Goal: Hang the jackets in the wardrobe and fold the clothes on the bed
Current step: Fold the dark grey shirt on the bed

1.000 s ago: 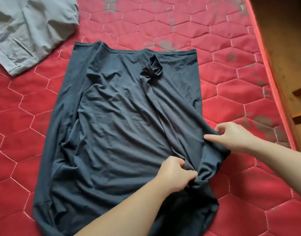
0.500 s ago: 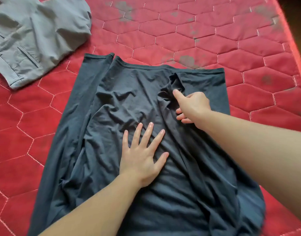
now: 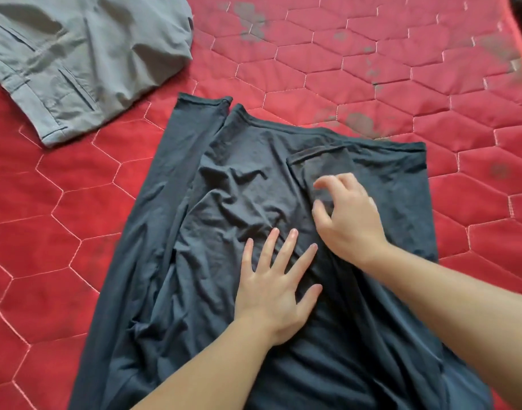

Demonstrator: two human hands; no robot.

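Since a moment ago the bunched sleeve end has been laid out flat near the top hem, and the right hand (image 3: 347, 216) has drawn back slightly from it. The red quilted bed (image 3: 327, 60) fills the view, its far right edge just visible at the corner; bare mattress lies open above and to both sides of the garment. The dark shirt (image 3: 230, 220) lies spread in the middle of the bed, wrinkled, its left side folded in along a long crease; its lower part runs off the bottom of the view and under both forearms. The grey trousers (image 3: 85, 54) sit apart at the upper left, cut off by the frame edge. The left hand (image 3: 279, 287) lies flat on the shirt, fingers spread, holding nothing. The right hand is motion-blurred, fingers curled loosely over the cloth just below the flattened sleeve (image 3: 321, 161); whether its grip pinches any fabric cannot be made out.
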